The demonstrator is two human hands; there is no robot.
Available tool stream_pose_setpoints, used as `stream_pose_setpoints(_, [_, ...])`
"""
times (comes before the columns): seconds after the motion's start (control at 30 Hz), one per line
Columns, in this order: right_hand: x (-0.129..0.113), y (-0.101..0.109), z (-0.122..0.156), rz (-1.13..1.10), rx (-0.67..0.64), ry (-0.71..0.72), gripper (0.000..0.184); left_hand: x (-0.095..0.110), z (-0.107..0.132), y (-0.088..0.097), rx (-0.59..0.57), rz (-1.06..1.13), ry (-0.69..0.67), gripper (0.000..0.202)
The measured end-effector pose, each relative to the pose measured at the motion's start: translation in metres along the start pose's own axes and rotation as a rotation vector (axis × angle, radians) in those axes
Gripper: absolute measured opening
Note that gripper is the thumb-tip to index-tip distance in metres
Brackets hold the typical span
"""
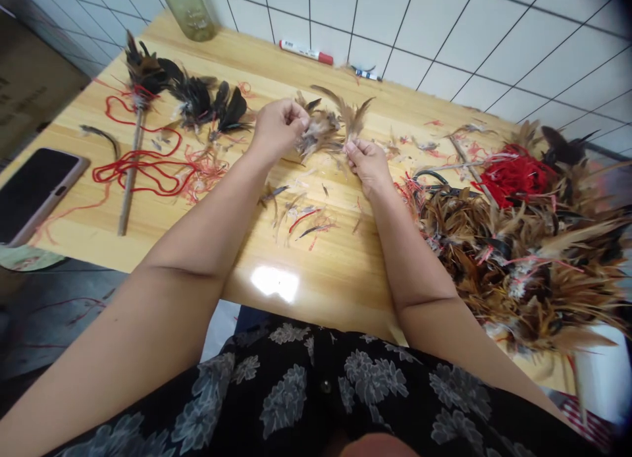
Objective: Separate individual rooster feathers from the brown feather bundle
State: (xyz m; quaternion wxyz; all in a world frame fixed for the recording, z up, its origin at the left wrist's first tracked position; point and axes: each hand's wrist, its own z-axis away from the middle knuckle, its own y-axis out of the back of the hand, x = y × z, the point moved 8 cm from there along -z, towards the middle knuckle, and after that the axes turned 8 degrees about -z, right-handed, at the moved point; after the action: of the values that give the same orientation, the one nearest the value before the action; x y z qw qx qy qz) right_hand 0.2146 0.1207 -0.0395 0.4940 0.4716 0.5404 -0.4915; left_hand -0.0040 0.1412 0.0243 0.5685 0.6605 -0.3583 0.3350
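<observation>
My left hand (pixel 281 128) is pinched closed at the edge of a small pile of brown and grey feathers (pixel 320 131); what its fingertips hold, if anything, I cannot make out. Just right of that pile, my right hand (pixel 368 161) grips a small bunch of brown feathers (pixel 353 118) by the base, with the tips fanning upward. Loose feather scraps (pixel 306 220) and bits of red thread lie on the wooden table (pixel 316 282) below both hands.
At left are a stick (pixel 131 174) topped with dark feathers, red string (pixel 148 174), black feather bunches (pixel 195 105) and a phone (pixel 37 190). A large brown feather heap (pixel 494 246) with red yarn (pixel 518 174) covers the right. Markers (pixel 306 52) lie along the tiled wall, near a greenish container (pixel 190 12).
</observation>
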Motion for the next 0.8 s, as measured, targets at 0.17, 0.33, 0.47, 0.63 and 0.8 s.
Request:
stream_pose_setpoints(0.17, [0.014, 0.015, -0.011, 0.017, 0.064, 0.022, 0.053, -0.015, -0.005, 0.001, -0.117, -0.471, -0.03, 0.024])
stream_pose_setpoints(0.33, [0.021, 0.021, -0.013, 0.065, 0.129, 0.035, 0.051, -0.006, 0.009, -0.008, -0.28, -0.763, -0.048, 0.014])
stream_pose_setpoints(0.47, [0.014, 0.018, -0.008, 0.131, 0.143, 0.066, 0.044, -0.001, 0.019, -0.014, -0.33, -0.898, -0.041, 0.011])
stream_pose_setpoints(0.63, [0.01, 0.016, -0.005, 0.145, 0.142, 0.111, 0.049, -0.013, 0.009, -0.016, -0.267, -0.655, -0.075, 0.014])
stream_pose_setpoints(0.8, [0.008, 0.016, -0.003, 0.061, 0.18, 0.104, 0.051, -0.022, -0.001, -0.013, -0.142, 0.05, -0.048, 0.03])
